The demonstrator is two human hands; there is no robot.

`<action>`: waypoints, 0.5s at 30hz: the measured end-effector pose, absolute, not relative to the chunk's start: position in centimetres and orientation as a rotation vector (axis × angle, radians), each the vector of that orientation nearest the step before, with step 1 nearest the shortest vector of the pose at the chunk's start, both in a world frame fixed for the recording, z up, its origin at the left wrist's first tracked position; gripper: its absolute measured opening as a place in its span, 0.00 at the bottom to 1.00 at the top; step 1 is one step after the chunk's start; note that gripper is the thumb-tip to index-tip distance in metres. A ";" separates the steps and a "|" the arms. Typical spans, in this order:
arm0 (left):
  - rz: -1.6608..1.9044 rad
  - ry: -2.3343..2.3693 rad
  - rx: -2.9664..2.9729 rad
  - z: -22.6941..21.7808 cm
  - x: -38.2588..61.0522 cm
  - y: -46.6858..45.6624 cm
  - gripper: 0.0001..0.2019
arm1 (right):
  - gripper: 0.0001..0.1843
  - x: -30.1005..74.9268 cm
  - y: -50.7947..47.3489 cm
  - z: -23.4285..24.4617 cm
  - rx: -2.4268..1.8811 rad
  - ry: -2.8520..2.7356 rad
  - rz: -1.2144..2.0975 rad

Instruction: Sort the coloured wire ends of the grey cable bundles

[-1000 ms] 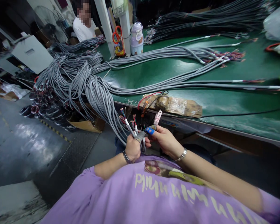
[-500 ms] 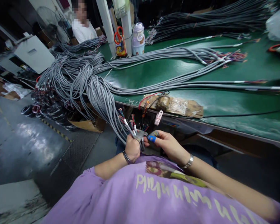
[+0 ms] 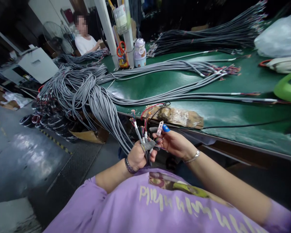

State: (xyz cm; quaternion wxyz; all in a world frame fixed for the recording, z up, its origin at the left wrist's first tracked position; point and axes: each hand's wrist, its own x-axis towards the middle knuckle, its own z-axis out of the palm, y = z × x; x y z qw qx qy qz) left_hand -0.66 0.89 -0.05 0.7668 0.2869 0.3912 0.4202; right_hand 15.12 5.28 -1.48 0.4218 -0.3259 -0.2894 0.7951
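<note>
My left hand (image 3: pixel 138 155), with grey finger covers, grips several grey cables (image 3: pixel 139 134) in a bundle. Their stripped ends point up and fan out into thin coloured wires (image 3: pixel 133 119). My right hand (image 3: pixel 176 142), blue tape on its thumb, is just right of the bundle. Its thumb and index finger close about a small pink-and-white plastic piece (image 3: pixel 159 128) at the table edge. Thin dark wires show below these fingers; where they run is hidden by the hands.
A large tangle of grey cables (image 3: pixel 87 84) hangs over the left end of the green table (image 3: pixel 232 115). A taped wooden board (image 3: pixel 181 117) lies at the near edge. Farther back are a purple bottle (image 3: pixel 140 53), orange scissors (image 3: pixel 121 48), and black cables (image 3: pixel 196 38). A person (image 3: pixel 84 42) sits beyond.
My right hand has moved from the wires beside my left hand up to the pink-and-white piece. My left hand still grips the cables. The view has shifted slightly to the right and up.
</note>
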 end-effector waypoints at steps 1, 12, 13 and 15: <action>0.918 0.850 0.619 0.0 -0.5 1.0 0.22 | 0.20 14.9 5.3 -1.5 -0.848 -0.774 1.880; 0.901 0.931 0.615 -0.3 0.4 1.3 0.25 | 0.26 13.9 6.3 -2.2 -0.867 -0.569 1.807; 0.897 0.939 0.624 -0.4 0.4 1.3 0.25 | 0.25 13.8 6.4 -2.3 -0.839 -0.528 1.818; 0.892 0.952 0.648 -0.6 0.5 1.2 0.25 | 0.23 13.7 6.6 -2.6 -0.793 -0.495 1.827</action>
